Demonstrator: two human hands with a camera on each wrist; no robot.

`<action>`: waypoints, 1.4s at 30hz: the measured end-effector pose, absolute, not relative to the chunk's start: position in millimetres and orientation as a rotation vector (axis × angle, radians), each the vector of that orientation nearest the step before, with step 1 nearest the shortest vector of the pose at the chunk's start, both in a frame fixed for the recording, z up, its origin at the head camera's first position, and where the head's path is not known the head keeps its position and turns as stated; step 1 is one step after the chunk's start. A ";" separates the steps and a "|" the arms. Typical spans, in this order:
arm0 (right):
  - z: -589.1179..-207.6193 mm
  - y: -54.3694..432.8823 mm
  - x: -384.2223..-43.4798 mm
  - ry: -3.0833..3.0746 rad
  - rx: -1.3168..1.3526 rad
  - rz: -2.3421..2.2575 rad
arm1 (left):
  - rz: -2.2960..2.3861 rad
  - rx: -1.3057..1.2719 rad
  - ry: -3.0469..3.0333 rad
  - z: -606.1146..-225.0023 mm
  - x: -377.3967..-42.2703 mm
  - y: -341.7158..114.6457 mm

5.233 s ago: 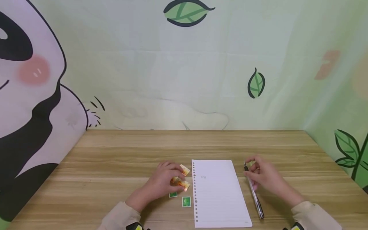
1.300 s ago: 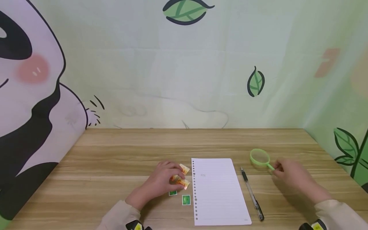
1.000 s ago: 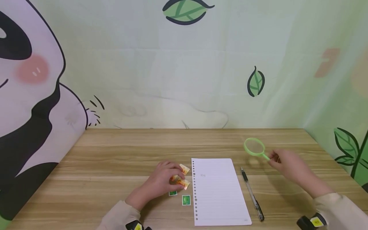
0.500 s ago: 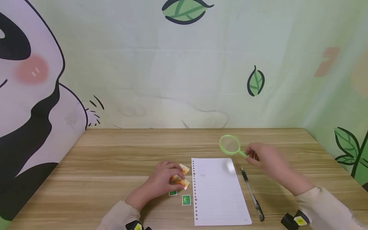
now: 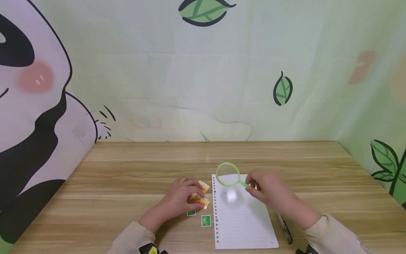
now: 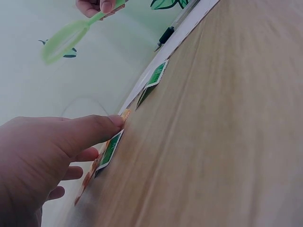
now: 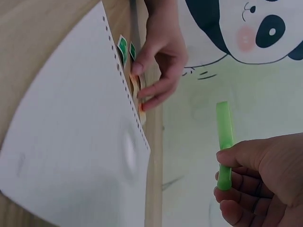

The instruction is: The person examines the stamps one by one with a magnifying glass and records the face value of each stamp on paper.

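Note:
My right hand (image 5: 272, 187) pinches the handle of a light-green magnifying glass (image 5: 239, 181) between thumb and fingers. Its lens hangs above the top of a lined, hole-punched sheet of paper (image 5: 244, 225), throwing a bright spot onto it. Beside the sheet, my left hand (image 5: 177, 197) lies with loosely bent, spread fingers over several orange-and-yellow stamps (image 5: 203, 202), partly hiding them. In the left wrist view, the thumb touches or nearly touches a stamp's edge. Two green stamps lie closer to me, one a green stamp (image 5: 206, 221) near the sheet, the other partly covered by the left hand.
A black-and-clear pen (image 5: 285, 229) lies right of the sheet, its tip end hidden beneath the right forearm in the head view. The wooden table (image 5: 142, 162) ends at a printed backdrop (image 5: 203, 88) with a panda and leaves.
My right hand left the pen on the table and took up the magnifying glass on the right. It carried it leftwards, over the paper. My left hand has stayed put.

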State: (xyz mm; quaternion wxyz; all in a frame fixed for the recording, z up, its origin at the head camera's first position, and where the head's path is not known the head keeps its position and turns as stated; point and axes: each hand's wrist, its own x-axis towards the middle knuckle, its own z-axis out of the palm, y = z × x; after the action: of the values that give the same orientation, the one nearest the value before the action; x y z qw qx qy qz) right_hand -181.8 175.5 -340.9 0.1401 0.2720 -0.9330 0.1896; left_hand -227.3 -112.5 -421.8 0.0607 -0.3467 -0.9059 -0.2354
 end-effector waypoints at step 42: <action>-375.3 133.3 -155.9 -2.673 0.967 0.403 | -0.600 -1.044 -2.748 -420.8 -227.8 -111.0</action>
State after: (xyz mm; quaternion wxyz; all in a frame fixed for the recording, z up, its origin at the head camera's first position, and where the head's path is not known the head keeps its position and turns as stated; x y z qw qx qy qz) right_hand -155.9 133.3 -375.3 0.1350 0.3339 -0.9224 0.1392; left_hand -227.8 -111.0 -420.8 0.0707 -0.3470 -0.9137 -0.1994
